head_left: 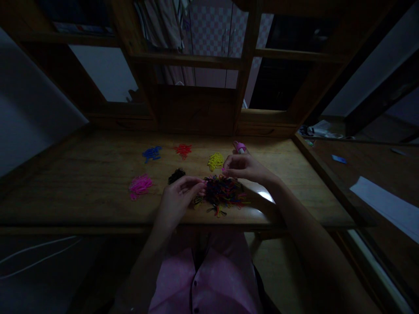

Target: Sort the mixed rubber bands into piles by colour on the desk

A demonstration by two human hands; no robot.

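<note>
Pinching something pink [223, 169], right hand [241, 167] flanks tangled multicolored loops [225, 192]; left hand [181, 192], hold unclear.

No readable text, brand, number or sign, any print on the small blue item [338, 159] at far right too small to read, any on the white sheet [386, 204] too dim to tell

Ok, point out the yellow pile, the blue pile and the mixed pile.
Yellow pile [215, 162]: head view, its middle.
Blue pile [151, 153]: head view, its middle.
Mixed pile [225, 191]: head view, its middle.
</note>
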